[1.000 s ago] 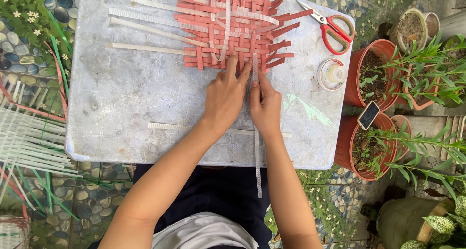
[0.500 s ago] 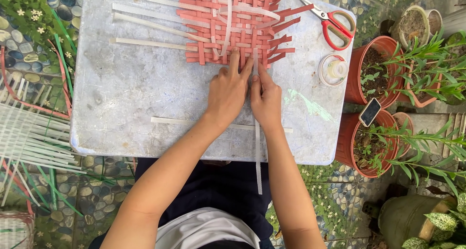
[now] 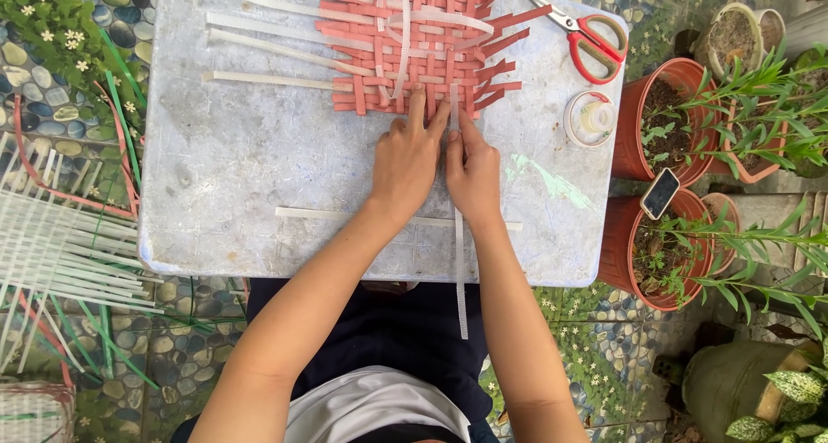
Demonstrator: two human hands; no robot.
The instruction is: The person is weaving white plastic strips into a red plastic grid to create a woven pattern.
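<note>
At the far edge of the grey desk (image 3: 259, 167) lies a woven mat (image 3: 414, 50) of red and pale strips, several rows already interlaced, its strip ends loose and untrimmed. The left hand (image 3: 410, 158) and right hand (image 3: 473, 171) press flat side by side at its near edge, fingers (image 3: 417, 106) narrow, pinning a long pale strip (image 3: 460, 270) that hangs off the desk toward the person. Weaving looks partly done. Red-handled scissors (image 3: 591, 37) and a small tape roll (image 3: 591, 118) lie right; a dark phone (image 3: 661, 193) rests on a red pot (image 3: 642, 253).
</note>
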